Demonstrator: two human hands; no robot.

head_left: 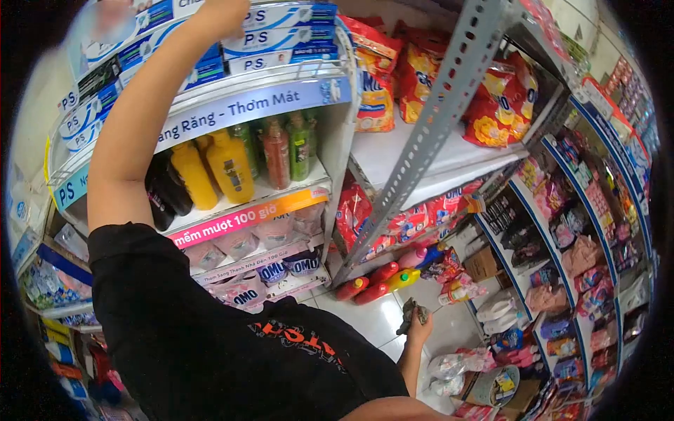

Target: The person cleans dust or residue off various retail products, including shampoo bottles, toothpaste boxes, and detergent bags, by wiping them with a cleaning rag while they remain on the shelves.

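Note:
My left hand (223, 15) is raised to the top shelf, against the P/S toothpaste boxes (277, 36). Its fingers look curled, but the upper frame edge cuts part of the hand off, so what it grips cannot be made out. Low on the right, my right hand (420, 324) is closed around a crumpled dark cloth (409, 316), held above the tiled floor. Below the toothpaste, a shelf carries yellow bottles (230, 168), dark bottles (165, 189), a reddish bottle (276, 156) and green bottles (299, 147).
A perforated metal post (428, 133) stands beside a white shelf (400, 158) with red OMO bags (502, 105). Bottles (379, 284) lie on the floor tiles (368, 323). Packed shelves (562, 231) line the right, near a bucket (495, 386). Lower OMO packs (242, 291) sit at left.

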